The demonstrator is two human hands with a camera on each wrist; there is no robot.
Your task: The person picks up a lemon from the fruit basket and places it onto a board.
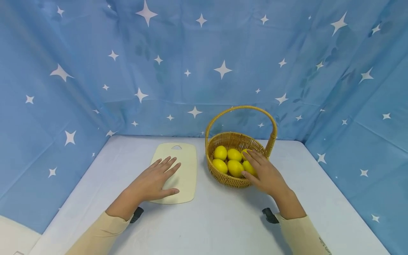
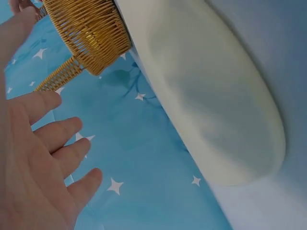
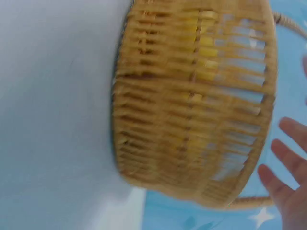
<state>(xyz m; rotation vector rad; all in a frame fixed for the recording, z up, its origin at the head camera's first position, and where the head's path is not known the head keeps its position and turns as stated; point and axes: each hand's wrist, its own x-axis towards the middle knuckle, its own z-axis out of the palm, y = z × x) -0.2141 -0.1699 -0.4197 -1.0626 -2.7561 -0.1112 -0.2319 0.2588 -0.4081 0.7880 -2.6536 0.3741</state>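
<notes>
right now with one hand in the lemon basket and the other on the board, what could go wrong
The right hand reaches among lemons packed close in the wicker basket; lifting one could roll the others or snag the tall handle and tip the basket. The left hand lies flat on the cutting board, which sits on a smooth table, so the board might slide if pushed.
</notes>
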